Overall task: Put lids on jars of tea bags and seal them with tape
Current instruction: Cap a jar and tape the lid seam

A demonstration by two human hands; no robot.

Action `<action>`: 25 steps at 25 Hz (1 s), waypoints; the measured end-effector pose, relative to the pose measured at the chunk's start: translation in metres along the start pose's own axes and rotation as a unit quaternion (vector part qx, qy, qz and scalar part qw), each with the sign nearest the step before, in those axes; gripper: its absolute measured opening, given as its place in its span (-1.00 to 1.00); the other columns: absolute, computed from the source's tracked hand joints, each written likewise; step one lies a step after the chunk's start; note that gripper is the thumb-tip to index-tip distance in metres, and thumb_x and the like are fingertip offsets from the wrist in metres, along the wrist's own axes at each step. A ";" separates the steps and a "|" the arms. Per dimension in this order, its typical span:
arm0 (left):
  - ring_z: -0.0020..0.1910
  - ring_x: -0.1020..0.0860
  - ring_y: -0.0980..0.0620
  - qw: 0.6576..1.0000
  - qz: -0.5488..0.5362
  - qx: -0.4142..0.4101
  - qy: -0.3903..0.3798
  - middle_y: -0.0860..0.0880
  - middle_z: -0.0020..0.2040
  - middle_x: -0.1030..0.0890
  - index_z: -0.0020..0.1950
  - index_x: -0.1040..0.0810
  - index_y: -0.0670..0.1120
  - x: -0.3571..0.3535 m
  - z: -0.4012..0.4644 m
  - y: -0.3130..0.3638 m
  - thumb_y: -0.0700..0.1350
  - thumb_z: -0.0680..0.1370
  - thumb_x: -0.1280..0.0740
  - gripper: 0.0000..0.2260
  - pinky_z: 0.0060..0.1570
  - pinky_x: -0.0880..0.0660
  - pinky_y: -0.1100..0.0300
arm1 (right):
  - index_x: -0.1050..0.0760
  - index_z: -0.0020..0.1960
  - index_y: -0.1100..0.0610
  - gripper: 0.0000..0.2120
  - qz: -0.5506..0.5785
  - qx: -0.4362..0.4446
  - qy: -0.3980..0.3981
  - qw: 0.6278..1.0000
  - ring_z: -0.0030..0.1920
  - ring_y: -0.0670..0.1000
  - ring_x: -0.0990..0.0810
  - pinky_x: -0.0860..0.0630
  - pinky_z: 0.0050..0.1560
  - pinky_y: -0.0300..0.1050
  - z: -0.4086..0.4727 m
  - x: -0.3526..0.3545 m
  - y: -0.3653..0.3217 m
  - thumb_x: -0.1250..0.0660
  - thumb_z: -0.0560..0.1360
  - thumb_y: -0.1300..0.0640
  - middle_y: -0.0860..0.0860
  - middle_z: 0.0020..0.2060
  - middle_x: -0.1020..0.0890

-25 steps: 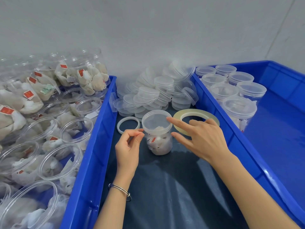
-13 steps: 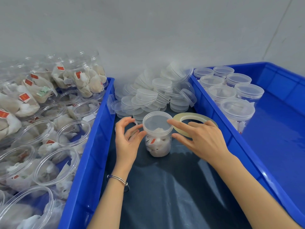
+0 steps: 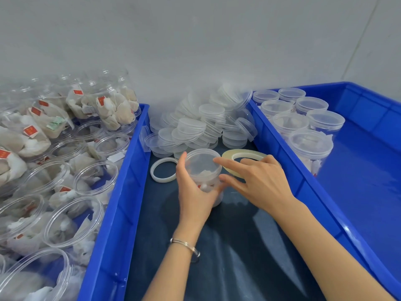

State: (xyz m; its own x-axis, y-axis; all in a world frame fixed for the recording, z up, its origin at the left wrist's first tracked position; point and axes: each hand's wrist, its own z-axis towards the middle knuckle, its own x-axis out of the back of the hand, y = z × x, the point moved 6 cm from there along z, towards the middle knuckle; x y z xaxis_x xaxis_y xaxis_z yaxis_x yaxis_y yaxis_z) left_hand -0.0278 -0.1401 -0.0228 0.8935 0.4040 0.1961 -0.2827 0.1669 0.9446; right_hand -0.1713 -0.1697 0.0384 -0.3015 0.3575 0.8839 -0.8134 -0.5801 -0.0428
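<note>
Both hands are on the jar (image 3: 204, 177) now. Left hand (image 3: 193, 192) is wrapped round its near-left side, thumb up by the rim, fingers curled under on the near side, so a proper grip. Right hand (image 3: 256, 183) is looser: index finger stretched flat onto the edge of the lid (image 3: 202, 162), thumb touching the jar wall below it, other fingers half bent and holding nothing that I can see.

The jar stands on the dark mat (image 3: 227, 246), and I'll place everything off it. Tape roll (image 3: 243, 156) lies flat just behind-right of it, partly under the right hand. A white ring (image 3: 163, 169) sits just to its left. Loose lids (image 3: 195, 131) are piled behind it. Open jars (image 3: 65, 185) full of tea bags fill the bin far left, and lidded jars (image 3: 310, 146) stand in the blue bin (image 3: 368, 161) to the right.

Progress-wise: the lid's on this one, but I can't tell if any tape has gone round it. Roughly seven look done on the right, way more still open on the left, so I'd say early days.

Versus a second ago: the left hand was hovering with pinched fingertips just left of the jar, not touching it; since then it's closed in and grabbed it. Right hand has barely moved.
</note>
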 end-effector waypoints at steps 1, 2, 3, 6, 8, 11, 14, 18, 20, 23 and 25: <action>0.35 -0.35 0.21 1.000 0.001 -0.001 0.025 0.13 0.37 -0.36 0.41 -0.18 0.18 0.002 0.006 0.002 -0.02 0.24 -0.62 -0.12 0.22 -0.39 0.39 | -0.25 0.44 -0.29 -0.53 -0.007 -0.008 -0.017 1.000 -0.37 -0.01 -0.42 -0.33 -0.11 -0.08 0.000 0.001 0.000 -0.05 0.54 -0.32 -0.08 -0.34 -0.54; 0.31 -0.38 0.22 1.000 0.002 -0.004 0.029 0.15 0.31 -0.41 0.36 -0.24 0.15 0.005 0.011 0.003 -0.07 0.24 -0.63 -0.17 0.22 -0.40 0.35 | -0.16 0.47 -0.29 -0.47 -0.012 -0.017 -0.032 0.999 -0.32 -0.01 -0.47 -0.33 -0.03 -0.07 -0.001 0.001 0.000 0.00 0.53 -0.35 -0.09 -0.30 -0.57; 0.28 -0.39 0.26 1.000 0.004 -0.006 0.022 0.19 0.27 -0.42 0.33 -0.27 0.14 0.011 0.017 0.001 -0.10 0.22 -0.64 -0.19 0.23 -0.40 0.32 | -0.14 0.48 -0.27 -0.43 -0.014 -0.029 -0.039 0.999 -0.27 -0.01 -0.52 -0.31 0.05 -0.07 -0.001 0.004 0.002 0.04 0.50 -0.37 -0.11 -0.26 -0.60; 0.24 -0.40 0.33 1.000 0.013 -0.003 -0.002 0.26 0.23 -0.43 0.29 -0.30 0.16 0.039 0.025 -0.011 -0.17 0.19 -0.65 -0.19 0.27 -0.41 0.22 | -0.46 0.19 -0.13 -0.39 -0.015 -0.076 -0.029 0.997 -0.19 -0.05 -0.55 -0.18 0.17 -0.07 -0.002 0.016 0.005 0.16 0.40 -0.37 -0.12 -0.28 -0.62; 0.28 -0.41 0.21 1.000 0.014 0.004 -0.011 0.17 0.26 -0.44 0.28 -0.32 0.17 0.051 0.027 -0.016 -0.19 0.18 -0.65 -0.19 0.30 -0.42 0.11 | -0.47 -0.12 -0.04 -0.39 -0.042 -0.081 -0.070 0.993 -0.10 -0.08 -0.49 -0.10 0.27 -0.04 -0.002 0.012 0.003 0.24 0.36 -0.35 -0.12 -0.27 -0.55; 0.29 -0.42 0.18 1.000 0.013 0.008 -0.021 0.14 0.27 -0.45 0.25 -0.33 0.23 0.060 0.027 -0.020 -0.19 0.17 -0.66 -0.19 0.27 -0.44 0.11 | -0.35 -0.18 0.03 -0.47 -0.048 -0.093 -0.115 0.988 0.02 -0.09 -0.39 -0.08 0.40 0.11 -0.001 0.003 0.005 0.23 0.35 -0.30 -0.12 -0.23 -0.41; 0.28 -0.42 0.20 1.000 0.008 0.006 -0.021 0.16 0.26 -0.46 0.25 -0.34 0.22 0.064 0.027 -0.021 -0.18 0.16 -0.66 -0.19 0.28 -0.42 0.15 | -0.33 -0.13 0.04 -0.59 -0.032 -0.104 -0.123 0.986 0.09 -0.07 -0.33 -0.10 0.39 0.21 0.004 -0.001 0.016 0.09 0.41 -0.25 -0.14 -0.16 -0.37; 0.25 -0.44 0.25 0.998 -0.001 0.003 -0.059 0.19 0.25 -0.47 0.25 -0.36 0.21 0.056 0.022 -0.020 -0.22 0.16 -0.66 -0.20 0.19 -0.45 0.19 | -0.33 -0.16 0.07 -0.66 0.015 -0.134 -0.142 0.981 0.06 -0.02 -0.37 -0.34 -0.07 -0.03 0.023 -0.013 0.033 -0.06 0.50 -0.21 -0.09 -0.11 -0.42; 0.24 -0.45 0.28 0.997 -0.006 -0.005 -0.080 0.29 0.21 -0.48 0.24 -0.37 0.20 0.052 0.019 -0.018 -0.24 0.17 -0.66 -0.21 0.15 -0.47 0.20 | -0.31 -0.17 0.08 -0.65 0.025 -0.122 -0.158 0.980 0.06 -0.02 -0.36 -0.32 -0.20 -0.07 0.033 -0.021 0.033 -0.09 0.52 -0.21 -0.09 -0.08 -0.43; 0.26 -0.44 0.29 0.994 -0.012 -0.010 -0.111 0.36 0.18 -0.47 0.27 -0.36 0.18 0.047 0.017 -0.016 -0.27 0.18 -0.65 -0.20 0.22 -0.50 0.18 | -0.32 -0.15 0.07 -0.66 0.038 -0.093 -0.194 0.976 0.09 -0.02 -0.35 -0.33 -0.19 -0.06 0.047 -0.033 0.024 -0.09 0.54 -0.20 -0.08 -0.06 -0.42; 0.29 -0.43 0.29 0.991 -0.021 -0.002 -0.129 0.34 0.21 -0.46 0.35 -0.30 0.17 0.045 0.016 -0.019 -0.32 0.21 -0.62 -0.13 0.24 -0.47 0.24 | -0.33 -0.13 0.08 -0.66 0.064 -0.075 -0.231 0.968 0.08 -0.02 -0.31 -0.33 -0.08 -0.01 0.055 -0.040 0.013 -0.08 0.55 -0.19 -0.07 -0.06 -0.39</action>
State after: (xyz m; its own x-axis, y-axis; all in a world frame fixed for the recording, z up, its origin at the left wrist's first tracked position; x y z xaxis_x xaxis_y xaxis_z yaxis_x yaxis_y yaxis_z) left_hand 0.0229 -0.1394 -0.0276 0.9638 0.1523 0.2190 -0.2452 0.1830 0.9520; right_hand -0.1426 -0.2315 0.0284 -0.1783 -0.0950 0.9794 -0.8580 -0.4723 -0.2020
